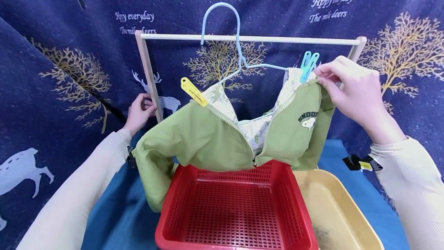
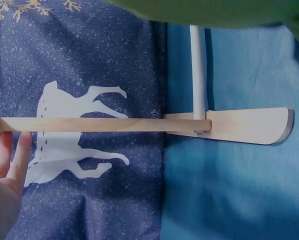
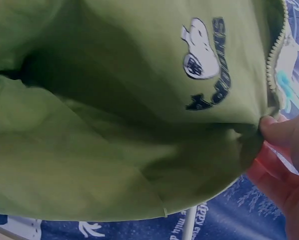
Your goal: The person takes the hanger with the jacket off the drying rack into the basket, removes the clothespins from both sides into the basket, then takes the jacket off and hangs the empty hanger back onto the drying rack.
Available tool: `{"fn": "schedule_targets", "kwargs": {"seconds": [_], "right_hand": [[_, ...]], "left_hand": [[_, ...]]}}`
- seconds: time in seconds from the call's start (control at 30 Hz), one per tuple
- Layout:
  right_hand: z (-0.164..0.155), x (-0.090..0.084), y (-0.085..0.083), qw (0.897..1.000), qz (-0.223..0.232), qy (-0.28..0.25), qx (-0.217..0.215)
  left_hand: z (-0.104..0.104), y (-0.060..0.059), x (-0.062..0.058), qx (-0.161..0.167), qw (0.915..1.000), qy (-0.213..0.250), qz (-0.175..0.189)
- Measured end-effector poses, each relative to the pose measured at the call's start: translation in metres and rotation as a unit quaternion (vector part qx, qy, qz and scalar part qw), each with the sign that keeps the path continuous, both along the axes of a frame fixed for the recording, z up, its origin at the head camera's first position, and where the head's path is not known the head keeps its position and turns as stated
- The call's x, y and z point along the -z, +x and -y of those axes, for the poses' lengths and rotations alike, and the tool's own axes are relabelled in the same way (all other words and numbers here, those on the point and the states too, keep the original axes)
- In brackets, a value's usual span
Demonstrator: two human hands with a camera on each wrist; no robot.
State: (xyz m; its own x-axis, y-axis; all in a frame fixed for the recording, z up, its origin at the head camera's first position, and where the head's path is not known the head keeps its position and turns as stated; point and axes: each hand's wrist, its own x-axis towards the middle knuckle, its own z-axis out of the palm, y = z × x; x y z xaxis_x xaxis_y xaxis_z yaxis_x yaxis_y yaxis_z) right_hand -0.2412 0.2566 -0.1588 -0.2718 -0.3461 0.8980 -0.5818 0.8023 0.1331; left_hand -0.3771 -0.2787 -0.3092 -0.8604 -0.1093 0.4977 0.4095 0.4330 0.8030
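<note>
A green zip jacket (image 1: 208,138) with a Snoopy print and a pale patterned lining is spread on a light blue hanger (image 1: 239,55). The hanger's hook overlaps the rod of a small wooden rack (image 1: 277,39). My right hand (image 1: 354,92) pinches the jacket's shoulder between thumb and fingers, beside a turquoise clothespin (image 1: 308,66) clipped on the collar edge. A yellow clothespin (image 1: 194,92) is clipped on the opposite side. At the rack's left side, my left hand (image 1: 138,113) holds the wooden post (image 2: 89,124), thumb on one face and fingers on the other.
Below the jacket stands a red perforated basket (image 1: 232,215), partly over a cream tray (image 1: 333,203). Blue cloth (image 1: 111,211) covers the table. A dark blue curtain with trees and deer hangs behind the rack. The rack's wooden foot (image 2: 254,125) rests on the cloth.
</note>
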Motion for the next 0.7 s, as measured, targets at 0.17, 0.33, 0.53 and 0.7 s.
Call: {"fn": "schedule_targets", "kwargs": {"seconds": [0.17,0.33,0.53,0.7], "right_hand": [[-0.005,0.009,-0.005,0.999,0.03,0.005,-0.013],[-0.011,0.027,-0.011,0.998,0.061,0.014,-0.014],[-0.013,0.045,-0.014,0.995,0.097,0.032,-0.016],[-0.011,0.062,-0.018,0.989,0.14,0.05,-0.02]], "left_hand": [[0.0,0.001,-0.002,0.003,1.0,-0.003,-0.002],[0.001,-0.001,0.0,-0.001,0.9998,-0.019,0.008],[0.002,-0.002,0.001,0.002,0.9996,-0.02,0.019],[0.002,0.0,-0.003,0.012,0.9996,-0.014,0.023]]}}
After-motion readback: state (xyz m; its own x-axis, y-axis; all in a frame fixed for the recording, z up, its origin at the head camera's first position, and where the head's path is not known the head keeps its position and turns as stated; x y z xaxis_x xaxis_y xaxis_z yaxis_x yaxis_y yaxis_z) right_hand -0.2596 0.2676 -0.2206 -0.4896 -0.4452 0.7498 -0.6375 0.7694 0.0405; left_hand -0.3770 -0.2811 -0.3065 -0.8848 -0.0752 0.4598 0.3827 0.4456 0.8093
